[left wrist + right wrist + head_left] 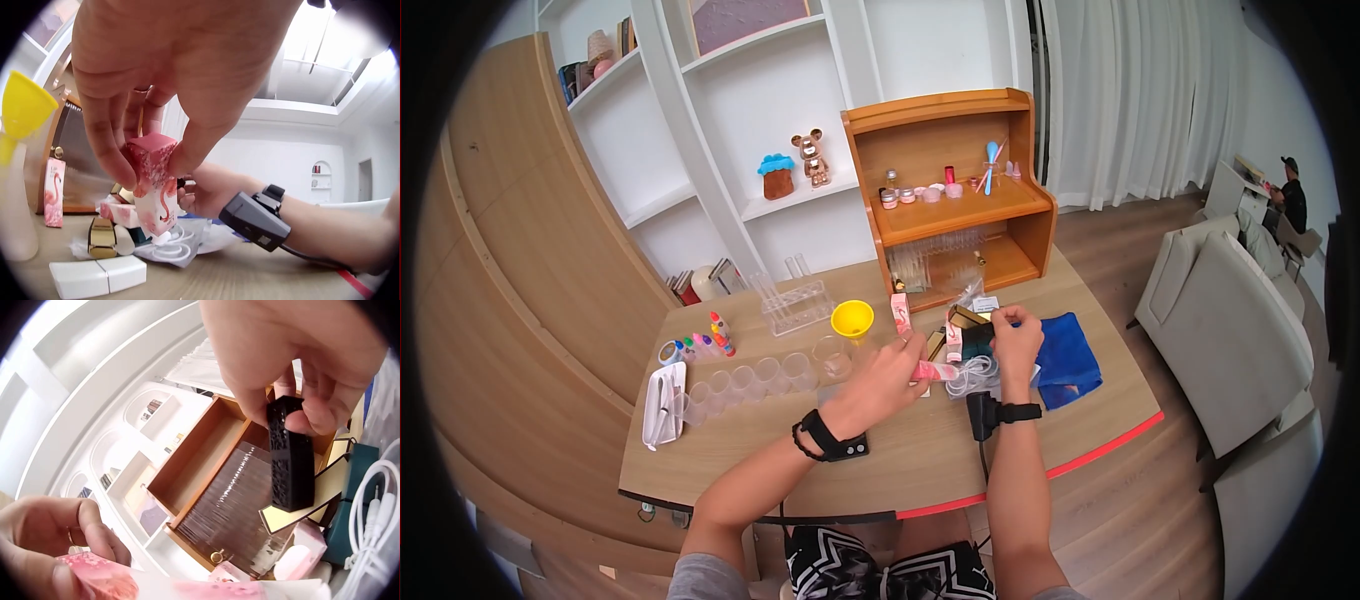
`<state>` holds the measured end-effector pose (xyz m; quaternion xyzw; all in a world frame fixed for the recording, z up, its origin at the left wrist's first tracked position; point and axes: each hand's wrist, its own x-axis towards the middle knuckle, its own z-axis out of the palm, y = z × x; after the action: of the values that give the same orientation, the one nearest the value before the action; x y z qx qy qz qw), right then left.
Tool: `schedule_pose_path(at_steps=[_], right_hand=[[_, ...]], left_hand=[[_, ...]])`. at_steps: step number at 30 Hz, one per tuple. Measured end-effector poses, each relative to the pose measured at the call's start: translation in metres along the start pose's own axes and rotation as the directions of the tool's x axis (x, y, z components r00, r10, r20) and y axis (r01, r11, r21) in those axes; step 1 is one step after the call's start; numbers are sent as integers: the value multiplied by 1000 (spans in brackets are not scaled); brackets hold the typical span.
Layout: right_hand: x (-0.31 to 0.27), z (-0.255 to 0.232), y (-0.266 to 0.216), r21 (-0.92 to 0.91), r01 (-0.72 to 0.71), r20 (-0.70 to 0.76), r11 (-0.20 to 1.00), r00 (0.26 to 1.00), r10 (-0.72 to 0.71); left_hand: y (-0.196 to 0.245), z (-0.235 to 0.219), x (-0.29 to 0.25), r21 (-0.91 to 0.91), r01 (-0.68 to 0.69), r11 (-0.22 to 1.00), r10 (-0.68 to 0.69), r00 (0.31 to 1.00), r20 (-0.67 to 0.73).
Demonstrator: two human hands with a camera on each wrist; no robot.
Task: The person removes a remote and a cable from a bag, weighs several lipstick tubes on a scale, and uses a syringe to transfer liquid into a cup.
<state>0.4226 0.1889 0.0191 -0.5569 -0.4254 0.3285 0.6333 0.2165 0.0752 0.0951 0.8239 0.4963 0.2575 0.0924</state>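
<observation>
Between the thumb and fingers of my left hand (885,375) is a pink flamingo-print box (156,187), held by its upper end. My right hand (1018,345) pinches a black patterned tube-like box (291,456) at its top, above the pile. Beneath the hands lie a coiled white cable (972,377), gold-and-black boxes (331,487), a dark green box (359,481) and other pink boxes. Another flamingo box (54,192) stands upright near the wooden shelf. A white box (98,277) lies below my left hand in the left wrist view.
A yellow funnel (853,319), clear cups (799,372), a tube rack (798,306) and a white tray (664,405) are to the left. The wooden shelf (960,228) stands at the back, a blue cloth (1068,362) at the right.
</observation>
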Motion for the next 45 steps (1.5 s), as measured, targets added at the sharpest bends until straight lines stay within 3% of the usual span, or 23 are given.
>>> schedule_pose_path(at_steps=[2,4,6,7,10,12,18,22,24,25,29,38,43,45], right_hand=[[1,3,8,-263,225,8,938,973,-232],[-2,4,3,-277,183,27,943,983,-183],[-9,3,-13,-105,-9,96,994,995,19],[-10,4,-14,-106,-9,95,994,995,20],[-11,4,-13,-104,63,120,993,992,-51],[-12,3,-15,-293,174,113,940,983,-147],[-12,5,-4,-306,309,139,901,950,-279],[-15,5,-7,-345,321,203,882,943,-264],[-17,6,-4,-347,444,269,826,891,-366],[-17,6,-3,-353,405,337,844,896,-290],[-19,9,7,-442,463,396,768,869,-296],[-21,6,-4,-420,397,339,816,903,-265],[-27,1,-23,-531,292,262,796,949,-173],[-26,0,-20,-540,293,237,789,953,-191]], left_hand=[[3,2,-2,9,19,1000,-19,1000,24],[1,5,-1,20,39,999,-40,998,47],[-7,12,1,-3,-5,1000,5,1000,2],[-7,12,2,-4,-5,1000,5,1000,2],[-6,12,6,-21,30,999,-30,1000,10],[-6,14,6,-7,6,1000,-6,1000,-6],[-3,17,5,4,-9,1000,9,1000,25],[-3,18,3,11,-12,1000,12,1000,19],[-2,17,2,16,1,1000,-1,999,41],[-2,16,2,16,1,1000,-2,999,41],[-3,16,0,-16,6,1000,-4,997,83],[-5,18,-3,-23,13,1000,-11,996,89],[-13,29,-4,-68,39,997,-30,991,127],[-16,36,-4,-81,-57,995,63,995,73]])
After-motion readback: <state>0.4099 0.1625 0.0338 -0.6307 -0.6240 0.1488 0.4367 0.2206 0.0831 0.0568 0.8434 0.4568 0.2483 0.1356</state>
